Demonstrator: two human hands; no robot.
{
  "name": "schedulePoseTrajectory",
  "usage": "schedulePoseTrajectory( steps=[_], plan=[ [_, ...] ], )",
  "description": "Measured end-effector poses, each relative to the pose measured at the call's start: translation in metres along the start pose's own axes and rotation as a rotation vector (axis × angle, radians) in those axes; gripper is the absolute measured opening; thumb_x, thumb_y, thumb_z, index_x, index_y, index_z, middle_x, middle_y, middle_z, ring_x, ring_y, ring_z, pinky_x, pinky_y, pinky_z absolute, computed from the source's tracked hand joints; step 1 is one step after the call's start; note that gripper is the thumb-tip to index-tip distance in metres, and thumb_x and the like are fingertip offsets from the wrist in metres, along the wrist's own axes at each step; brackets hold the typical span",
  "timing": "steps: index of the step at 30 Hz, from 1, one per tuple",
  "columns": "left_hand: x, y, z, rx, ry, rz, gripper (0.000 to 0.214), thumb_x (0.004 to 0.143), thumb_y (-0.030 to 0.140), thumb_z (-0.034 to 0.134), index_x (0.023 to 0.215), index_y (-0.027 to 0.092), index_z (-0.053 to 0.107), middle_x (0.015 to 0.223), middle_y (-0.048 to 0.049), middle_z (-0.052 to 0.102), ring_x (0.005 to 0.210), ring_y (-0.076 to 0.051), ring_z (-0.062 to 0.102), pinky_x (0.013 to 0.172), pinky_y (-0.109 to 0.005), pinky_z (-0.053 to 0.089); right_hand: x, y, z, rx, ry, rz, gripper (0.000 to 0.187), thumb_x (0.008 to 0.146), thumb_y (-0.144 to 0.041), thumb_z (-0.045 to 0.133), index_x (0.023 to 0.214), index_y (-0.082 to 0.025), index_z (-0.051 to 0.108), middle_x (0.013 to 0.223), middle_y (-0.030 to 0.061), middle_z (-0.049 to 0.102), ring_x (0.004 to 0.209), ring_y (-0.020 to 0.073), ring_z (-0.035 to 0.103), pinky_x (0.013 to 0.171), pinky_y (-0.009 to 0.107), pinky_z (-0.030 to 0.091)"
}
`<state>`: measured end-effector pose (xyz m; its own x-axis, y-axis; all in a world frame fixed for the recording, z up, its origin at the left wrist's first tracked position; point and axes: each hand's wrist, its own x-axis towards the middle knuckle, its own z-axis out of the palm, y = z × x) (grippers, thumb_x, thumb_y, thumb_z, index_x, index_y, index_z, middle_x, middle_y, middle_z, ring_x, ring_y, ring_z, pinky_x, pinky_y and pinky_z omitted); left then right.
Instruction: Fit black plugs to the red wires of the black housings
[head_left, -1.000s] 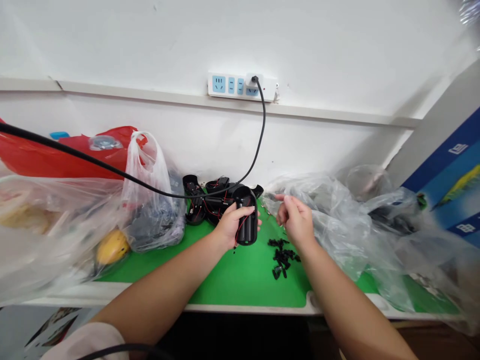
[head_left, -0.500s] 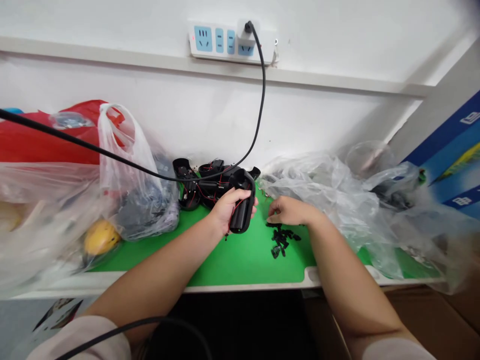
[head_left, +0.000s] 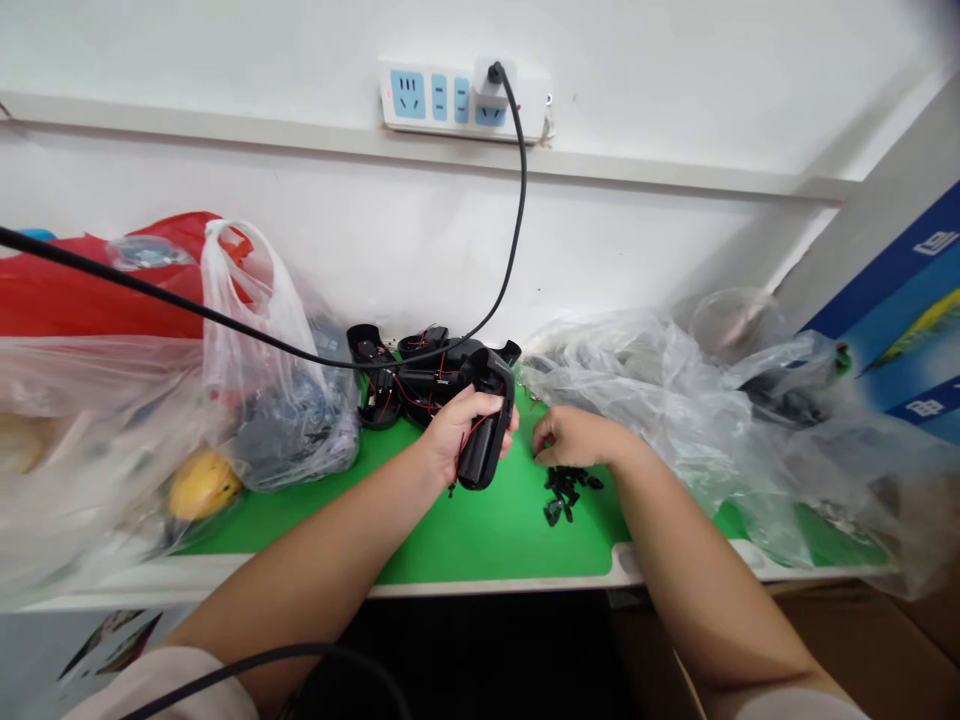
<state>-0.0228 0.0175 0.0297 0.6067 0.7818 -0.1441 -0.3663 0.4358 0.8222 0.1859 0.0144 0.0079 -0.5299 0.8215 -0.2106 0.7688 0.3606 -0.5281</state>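
My left hand is wrapped round a black plastic housing, tilted, with thin red wires hanging from it. Just above the green mat, my right hand has its fingers curled and pressed together; whatever they may hold is hidden. Below those fingers lies a loose pile of small black plastic parts. Behind my left hand, several similar black housings with red wires lie in a heap against the wall.
A black cable runs from the power strip across in front of the housings. Plastic bags and a yellow object stand at left. More clear bags cover the right of the green mat.
The housing in my left hand has tipped slightly and sits a little lower in view. My right hand has stayed near the small parts, its fingers a bit more curled. The whole view has shifted slightly.
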Motion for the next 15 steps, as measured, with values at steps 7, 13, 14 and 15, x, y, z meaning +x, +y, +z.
schedulePoseTrajectory(
  steps=[7,13,14,15],
  plan=[
    [0.000,-0.004,0.000,-0.022,-0.007,-0.014,0.035,0.065,0.031,0.068,0.094,0.019,0.052,0.067,-0.0001,0.061,0.045,-0.010,0.053,0.041,-0.019,0.042,0.000,-0.008,0.002,-0.022,-0.004,-0.094,0.012,0.066,-0.010,0.055,0.064,-0.015,0.066,0.052,-0.0038,0.052,0.049,0.0072,0.039,0.049,0.022,0.030],
    [0.003,-0.008,-0.001,0.012,0.030,0.041,0.037,0.066,0.029,0.067,0.097,0.019,0.049,0.067,-0.0006,0.062,0.044,-0.011,0.053,0.041,-0.021,0.045,-0.006,-0.006,-0.007,0.310,0.094,-0.187,0.010,0.075,-0.021,0.063,0.078,-0.016,0.070,0.068,0.0008,0.066,0.059,0.0113,0.055,0.057,0.024,0.044],
    [0.004,-0.008,-0.001,0.013,0.030,0.048,0.037,0.066,0.029,0.066,0.097,0.019,0.049,0.067,-0.0004,0.062,0.044,-0.011,0.053,0.041,-0.021,0.045,-0.007,-0.007,-0.008,0.420,0.094,-0.161,0.011,0.076,-0.024,0.065,0.079,-0.016,0.070,0.066,0.0009,0.066,0.057,0.0118,0.057,0.056,0.024,0.045],
    [0.004,-0.008,-0.001,0.013,0.027,0.054,0.036,0.066,0.029,0.066,0.097,0.019,0.049,0.066,-0.0003,0.062,0.044,-0.011,0.053,0.041,-0.022,0.045,-0.008,-0.007,-0.008,0.540,0.097,-0.134,0.013,0.076,-0.028,0.067,0.079,-0.016,0.070,0.064,0.0006,0.065,0.055,0.0121,0.058,0.053,0.025,0.047]
  ],
)
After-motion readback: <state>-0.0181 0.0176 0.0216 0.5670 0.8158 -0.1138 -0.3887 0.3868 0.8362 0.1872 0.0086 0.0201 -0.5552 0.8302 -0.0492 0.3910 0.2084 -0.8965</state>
